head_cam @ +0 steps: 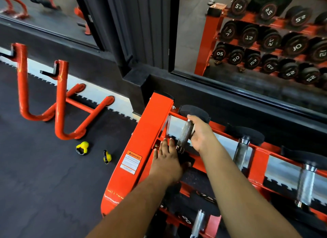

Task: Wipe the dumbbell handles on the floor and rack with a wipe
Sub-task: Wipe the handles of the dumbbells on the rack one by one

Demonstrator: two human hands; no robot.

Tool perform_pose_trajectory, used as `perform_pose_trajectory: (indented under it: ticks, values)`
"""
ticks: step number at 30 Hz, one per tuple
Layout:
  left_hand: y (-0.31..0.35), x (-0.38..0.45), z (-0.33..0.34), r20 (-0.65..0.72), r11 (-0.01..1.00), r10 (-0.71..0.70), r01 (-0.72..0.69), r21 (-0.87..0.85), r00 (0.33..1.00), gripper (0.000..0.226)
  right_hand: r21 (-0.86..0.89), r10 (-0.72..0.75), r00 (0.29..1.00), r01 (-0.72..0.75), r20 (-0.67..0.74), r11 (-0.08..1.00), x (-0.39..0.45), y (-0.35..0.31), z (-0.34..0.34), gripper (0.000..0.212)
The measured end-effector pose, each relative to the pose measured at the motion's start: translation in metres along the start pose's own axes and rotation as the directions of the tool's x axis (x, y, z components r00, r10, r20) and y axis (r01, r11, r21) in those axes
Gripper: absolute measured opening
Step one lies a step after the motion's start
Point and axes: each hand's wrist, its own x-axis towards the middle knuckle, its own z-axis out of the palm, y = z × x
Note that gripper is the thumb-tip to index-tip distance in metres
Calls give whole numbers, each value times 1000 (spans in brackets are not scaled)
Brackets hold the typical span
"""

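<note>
A knurled, dull grey metal finish is seen on the dumbbell handle [185, 134], with brighter polished steel on the handles [305, 184] farther right. The dumbbell heads [194, 112] are covered in matt black rubber. Glossy orange paint is carried by the metal rack [150, 131], with a smooth printed sticker [131, 162] on it. The floor [44, 175] is laid in matt, finely grained black rubber. Shiny yellow coating is shown on the kettlebells [82, 147].
</note>
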Motion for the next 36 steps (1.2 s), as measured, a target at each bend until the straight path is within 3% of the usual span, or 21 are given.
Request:
perform_pose_trajectory:
  ticks: [2, 6, 9, 12, 17, 27, 31, 36]
  values:
    - [-1, 0, 1, -3, 1000, 1, -1, -4, 1000, 106, 0, -53, 998, 53, 30, 999, -7, -2, -3, 45]
    - [1, -2, -3, 7, 1000, 0, 0, 17, 1000, 102, -59, -39, 999, 40, 30, 997, -3, -3, 5, 61]
    - [2, -1, -3, 18, 1000, -3, 3, 20, 1000, 98, -21, 10, 996, -8, 84, 1000, -5, -1, -1, 40]
    - [0, 1, 0, 20, 1000, -2, 2, 16, 1000, 101, 76, -47, 995, 40, 85, 996, -3, 5, -13, 25]
    - [1, 0, -2, 32, 999, -9, 7, 37, 999, 105, -64, 30, 996, -25, 83, 998, -5, 7, 3, 51]
    - [1, 1, -1, 35, 999, -9, 8, 35, 999, 99, -52, 59, 987, -52, 148, 997, -6, 23, -6, 27]
    - [-1, 2, -1, 48, 1000, 0, -1, 18, 999, 100, -29, 43, 978, -38, 204, 999, -4, 29, -29, 37]
    - [1, 1, -3, 32, 1000, 7, -8, 30, 999, 98, -112, 61, 974, -37, 218, 993, -9, 37, -20, 34]
